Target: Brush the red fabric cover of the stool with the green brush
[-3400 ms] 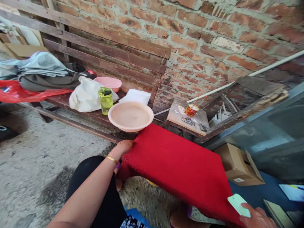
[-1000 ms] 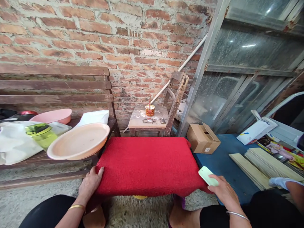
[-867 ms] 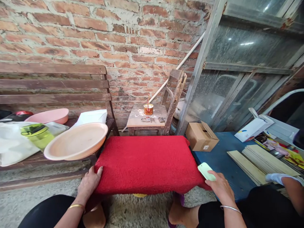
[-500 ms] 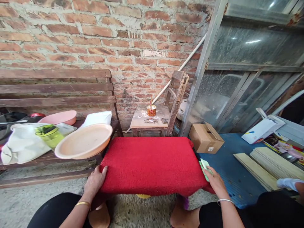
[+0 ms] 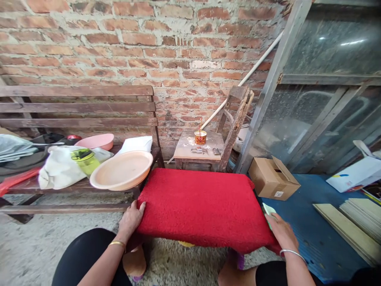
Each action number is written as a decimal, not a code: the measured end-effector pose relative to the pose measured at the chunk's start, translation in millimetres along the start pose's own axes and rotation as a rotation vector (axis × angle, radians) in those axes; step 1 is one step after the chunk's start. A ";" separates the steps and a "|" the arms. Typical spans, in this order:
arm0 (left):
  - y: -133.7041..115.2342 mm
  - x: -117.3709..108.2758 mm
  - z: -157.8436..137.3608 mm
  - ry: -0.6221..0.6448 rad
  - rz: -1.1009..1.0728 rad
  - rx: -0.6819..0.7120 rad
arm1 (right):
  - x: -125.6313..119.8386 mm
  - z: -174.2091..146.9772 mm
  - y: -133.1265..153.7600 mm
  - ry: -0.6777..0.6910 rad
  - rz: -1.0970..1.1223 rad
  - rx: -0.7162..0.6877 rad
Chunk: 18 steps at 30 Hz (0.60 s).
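A red, fuzzy cloth (image 5: 196, 202) is draped over a low bench or table in front of my knees. At its left edge, my left hand (image 5: 131, 220) grips the cloth, with the thumb towards the top and the fingertips partly hidden. My right hand (image 5: 282, 230) is closed around a pale green brush (image 5: 269, 209) at the cloth's right side. Its bristles are mostly hidden now, and the brush is against or close beside the hanging cloth. Something yellow (image 5: 186, 244) peeks out under the front hem.
A wooden bench (image 5: 119, 207) on the left carries a shallow basin (image 5: 122, 171), a green-lidded jar (image 5: 86, 161) and bags. Behind stands a chair (image 5: 196, 153) with a tin (image 5: 200, 137) and padlocks. On the right, a blue surface (image 5: 309, 222) bears a cardboard box (image 5: 274, 178) and boards (image 5: 342, 230).
The view has swung left, so everything appears further right. Both hands keep about the same places at the cloth's sides; the right hand now covers more of the brush.
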<state>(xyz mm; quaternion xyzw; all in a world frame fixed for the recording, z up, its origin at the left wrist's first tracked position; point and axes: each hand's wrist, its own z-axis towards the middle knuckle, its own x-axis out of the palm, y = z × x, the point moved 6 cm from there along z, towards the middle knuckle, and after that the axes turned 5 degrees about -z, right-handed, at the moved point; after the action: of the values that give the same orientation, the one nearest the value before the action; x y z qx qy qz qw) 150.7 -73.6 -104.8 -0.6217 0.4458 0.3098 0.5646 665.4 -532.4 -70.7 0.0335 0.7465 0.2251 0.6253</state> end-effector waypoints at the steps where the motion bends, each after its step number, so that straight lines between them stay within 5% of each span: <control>1: -1.4 -0.8 -2.0 0.002 -0.006 -0.009 | -2.4 -1.6 -1.2 -0.006 -0.025 0.026; 5: -6.1 -3.0 -7.5 0.028 -0.013 -0.046 | -9.6 -14.7 17.6 -0.082 0.001 -0.093; 12: -2.8 -2.3 -3.6 0.022 -0.005 -0.048 | 30.0 -97.7 125.7 0.045 -0.103 -0.746; 15: 0.3 -0.6 -0.6 -0.001 0.003 -0.030 | 32.1 -111.1 136.7 0.057 -0.163 -0.790; 18: 1.4 0.0 0.3 -0.023 -0.001 -0.018 | 9.2 -91.8 101.1 0.014 -0.258 -0.687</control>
<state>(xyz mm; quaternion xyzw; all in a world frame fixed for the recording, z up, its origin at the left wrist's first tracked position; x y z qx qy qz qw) 149.5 -73.3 -105.5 -0.6234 0.4363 0.3204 0.5643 552.9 -465.7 -30.2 -0.2745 0.6295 0.3823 0.6182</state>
